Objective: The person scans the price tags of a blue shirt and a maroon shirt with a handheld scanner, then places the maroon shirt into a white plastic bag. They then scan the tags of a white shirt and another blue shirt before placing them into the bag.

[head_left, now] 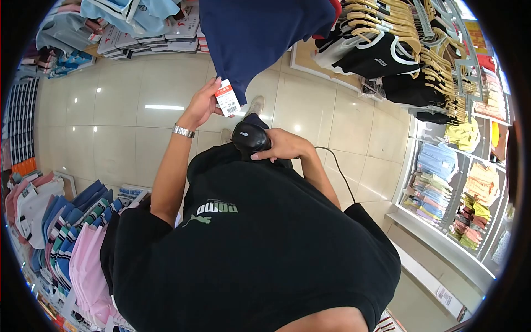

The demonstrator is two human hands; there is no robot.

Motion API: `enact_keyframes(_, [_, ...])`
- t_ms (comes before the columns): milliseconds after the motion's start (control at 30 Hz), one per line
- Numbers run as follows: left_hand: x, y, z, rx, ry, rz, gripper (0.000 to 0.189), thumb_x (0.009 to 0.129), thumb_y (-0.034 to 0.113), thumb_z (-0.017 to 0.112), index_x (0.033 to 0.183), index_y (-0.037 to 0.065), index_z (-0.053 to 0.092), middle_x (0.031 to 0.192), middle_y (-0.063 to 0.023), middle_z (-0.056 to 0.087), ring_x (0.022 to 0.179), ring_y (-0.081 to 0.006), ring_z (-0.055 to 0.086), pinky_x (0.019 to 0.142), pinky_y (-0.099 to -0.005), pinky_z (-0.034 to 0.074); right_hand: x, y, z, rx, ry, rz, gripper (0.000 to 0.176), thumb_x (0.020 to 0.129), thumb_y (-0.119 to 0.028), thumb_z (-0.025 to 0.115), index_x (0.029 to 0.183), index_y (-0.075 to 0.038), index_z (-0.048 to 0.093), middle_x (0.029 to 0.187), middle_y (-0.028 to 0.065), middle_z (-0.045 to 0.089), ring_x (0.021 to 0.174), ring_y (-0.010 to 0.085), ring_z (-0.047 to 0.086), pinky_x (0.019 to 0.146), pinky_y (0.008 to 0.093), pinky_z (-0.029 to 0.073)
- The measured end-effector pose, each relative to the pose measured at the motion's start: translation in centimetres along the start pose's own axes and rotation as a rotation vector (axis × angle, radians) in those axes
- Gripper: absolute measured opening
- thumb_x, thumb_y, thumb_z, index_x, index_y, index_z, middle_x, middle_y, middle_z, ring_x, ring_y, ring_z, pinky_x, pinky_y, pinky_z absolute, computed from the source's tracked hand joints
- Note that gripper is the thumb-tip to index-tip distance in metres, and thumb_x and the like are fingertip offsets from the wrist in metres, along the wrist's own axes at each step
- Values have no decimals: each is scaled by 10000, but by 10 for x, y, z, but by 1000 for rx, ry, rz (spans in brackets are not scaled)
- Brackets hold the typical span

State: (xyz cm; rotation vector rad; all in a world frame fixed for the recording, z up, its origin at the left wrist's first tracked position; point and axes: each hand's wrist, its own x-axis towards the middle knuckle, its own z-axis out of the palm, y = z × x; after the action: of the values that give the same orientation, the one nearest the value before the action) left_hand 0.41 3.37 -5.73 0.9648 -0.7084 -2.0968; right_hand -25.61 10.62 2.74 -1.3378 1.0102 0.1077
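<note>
Through the head view, I see my left hand point(206, 105) with its thumb and fingers closed on a tag point(227, 98). The tag is white with a red top, and it has small print and black bars on it. It is up against the low end of the dark blue cloth point(260, 41), which hangs in front of me. A silver watch point(183, 131) is on my left wrist. My right hand point(287, 145) is closed around a black scanner point(251, 137), with the fingers partly out of sight under it. The scanner is in front of my belly, near the tag but not touching it. A thin black cord point(344, 174) curves down on my right side. I have on a black shirt point(260, 243), and my shoes point(256, 105) are on the shiny tile floor point(301, 105). At the far right, black tops point(381, 58) hang on wood hangers point(390, 26). Closer in on that side, a white shelf point(442, 252) runs below piles of folded clothes point(428, 191). On my left, pink shirts point(91, 265) sit by blue and striped ones. At the far left, pale blue clothes point(130, 16) lie by flat packs point(166, 41).
</note>
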Motion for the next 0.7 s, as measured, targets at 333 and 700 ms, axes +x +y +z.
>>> enact_keyframes(333, [5, 4, 2, 184, 62, -47, 654, 1062, 404, 440, 1509, 1, 185, 1215, -144, 600, 1075, -263, 666, 795, -456, 621, -8, -7, 10, 179, 179, -25, 525, 836, -406, 804, 1100, 10, 626, 724, 27, 619, 543, 112, 554, 540, 287, 472])
enact_keyframes(700, [19, -9, -3, 228, 88, -49, 540, 1071, 355, 438, 1462, 34, 251, 1252, -137, 595, 1067, -256, 675, 813, -452, 616, -26, -30, 27, 391, 352, -32, 549, 868, -326, 766, 1212, 34, 536, 854, 57, 617, 582, 107, 547, 542, 277, 471])
